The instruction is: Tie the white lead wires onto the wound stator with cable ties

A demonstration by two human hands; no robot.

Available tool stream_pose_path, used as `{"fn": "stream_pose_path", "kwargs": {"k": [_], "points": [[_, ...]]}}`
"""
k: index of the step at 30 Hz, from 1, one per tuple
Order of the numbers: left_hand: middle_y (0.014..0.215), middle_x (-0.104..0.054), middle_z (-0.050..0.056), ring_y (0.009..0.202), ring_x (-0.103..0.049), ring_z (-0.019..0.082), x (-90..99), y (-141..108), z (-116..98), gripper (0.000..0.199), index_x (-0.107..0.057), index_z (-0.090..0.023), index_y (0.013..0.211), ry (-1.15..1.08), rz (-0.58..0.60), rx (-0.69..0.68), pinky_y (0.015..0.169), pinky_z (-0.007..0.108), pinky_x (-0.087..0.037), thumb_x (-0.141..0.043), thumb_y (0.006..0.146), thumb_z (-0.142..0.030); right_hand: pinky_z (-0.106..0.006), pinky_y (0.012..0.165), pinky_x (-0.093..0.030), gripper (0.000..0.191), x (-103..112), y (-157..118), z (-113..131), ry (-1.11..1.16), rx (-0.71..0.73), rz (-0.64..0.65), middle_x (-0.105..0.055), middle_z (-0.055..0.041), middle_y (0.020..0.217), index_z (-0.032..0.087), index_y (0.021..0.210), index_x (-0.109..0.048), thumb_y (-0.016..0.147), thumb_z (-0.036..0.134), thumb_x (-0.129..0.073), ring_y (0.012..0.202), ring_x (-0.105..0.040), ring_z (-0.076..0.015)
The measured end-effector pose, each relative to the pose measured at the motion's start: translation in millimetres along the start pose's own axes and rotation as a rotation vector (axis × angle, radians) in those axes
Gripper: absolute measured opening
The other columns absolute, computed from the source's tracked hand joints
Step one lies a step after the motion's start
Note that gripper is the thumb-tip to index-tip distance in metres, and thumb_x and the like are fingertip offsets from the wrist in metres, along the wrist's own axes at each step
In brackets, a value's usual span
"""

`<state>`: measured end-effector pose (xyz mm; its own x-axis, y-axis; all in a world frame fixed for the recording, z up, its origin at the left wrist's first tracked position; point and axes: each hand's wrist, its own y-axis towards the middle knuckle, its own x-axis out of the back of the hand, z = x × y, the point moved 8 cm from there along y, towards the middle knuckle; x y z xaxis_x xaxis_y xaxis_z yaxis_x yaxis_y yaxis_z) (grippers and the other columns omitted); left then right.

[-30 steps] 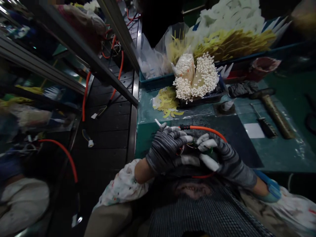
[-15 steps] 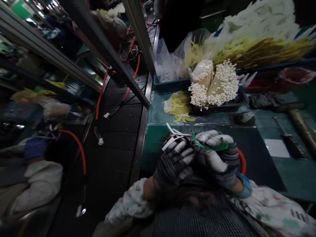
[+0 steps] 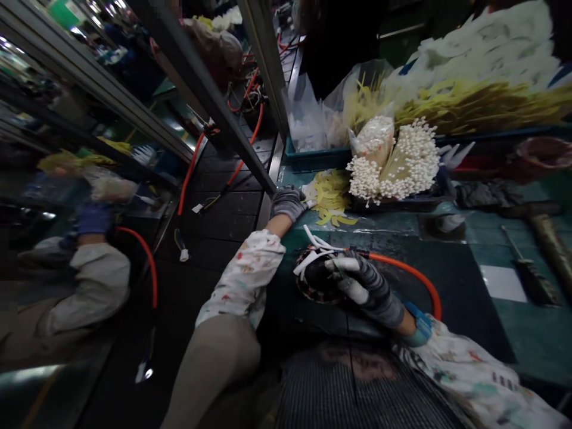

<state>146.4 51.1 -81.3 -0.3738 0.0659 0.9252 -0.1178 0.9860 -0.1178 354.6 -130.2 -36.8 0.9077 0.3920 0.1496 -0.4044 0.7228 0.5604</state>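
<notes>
The right hand (image 3: 374,290) has its fingers clamped on thin wires (image 3: 333,269) at the wired part (image 3: 313,289), on the bench (image 3: 527,325). The left hand (image 3: 289,202) adjoins the yellow strips (image 3: 333,193); its grip cannot be determined. Apparent step: strip pickup, requiring a fingertip pinch.

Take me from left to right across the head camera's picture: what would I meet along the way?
A co-worker's blue-gloved hand → the orange cable beside it → the wearer's left hand → the pile of yellow strips → the wearer's right hand → the flat white card.
</notes>
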Motion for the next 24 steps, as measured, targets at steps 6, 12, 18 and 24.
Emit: {"fn": "stream_pose_path", "kwargs": {"k": [6,12,18,24], "points": [[0.085,-0.079,0.006,0.090,-0.073,0.022,-16.3,8.3,-4.2,0.021,-0.079,-0.018,0.079,0.020,0.123,0.023,0.093,0.031,-0.055,-0.084,0.082,-0.038,-0.038,0.099,-0.065,0.036,-1.6,2.3,1.3,0.012,0.036,-0.011,-0.079,-0.0032,0.122,0.030,0.137,-0.067,0.103,0.019,-0.062,0.111,-0.077,-0.0216],[0.107,-0.080,0.011,0.104,-0.074,0.026,2.4,-12.4,8.1,0.013,-0.077,-0.017,0.099,-0.090,-0.090,0.054,0.104,0.039,-0.056,-0.074,0.087,-0.022,-0.039,0.100,-0.064,0.043,-1.1,5.6,9.6,0.056,0.073,0.050,-0.077,-0.0038,0.127,0.033,0.144,-0.063,0.103,0.020,-0.064,0.114,-0.075,-0.0218],[0.114,-0.078,0.005,0.103,-0.076,0.018,44.6,-70.2,30.0,0.021,-0.061,-0.024,0.119,-0.349,-0.351,0.054,0.100,0.035,-0.060,-0.045,0.107,-0.019,-0.036,0.096,-0.062,0.033,11.5,-9.1,9.0,0.040,-0.054,0.067,-0.079,-0.0025,0.114,0.036,0.134,-0.073,0.103,0.029,-0.066,0.103,-0.075,-0.0208],[0.094,-0.077,0.002,0.079,-0.074,0.016,44.4,-221.5,-11.7,0.022,-0.061,-0.028,0.124,-0.465,-0.512,-0.485,0.076,0.031,-0.062,-0.043,0.112,-0.035,-0.040,0.092,-0.064,0.020,44.8,-38.1,-25.2,0.224,-0.331,-0.295,-0.081,0.0014,0.102,0.037,0.115,-0.080,0.100,0.046,-0.070,0.100,-0.076,-0.0224]]}}
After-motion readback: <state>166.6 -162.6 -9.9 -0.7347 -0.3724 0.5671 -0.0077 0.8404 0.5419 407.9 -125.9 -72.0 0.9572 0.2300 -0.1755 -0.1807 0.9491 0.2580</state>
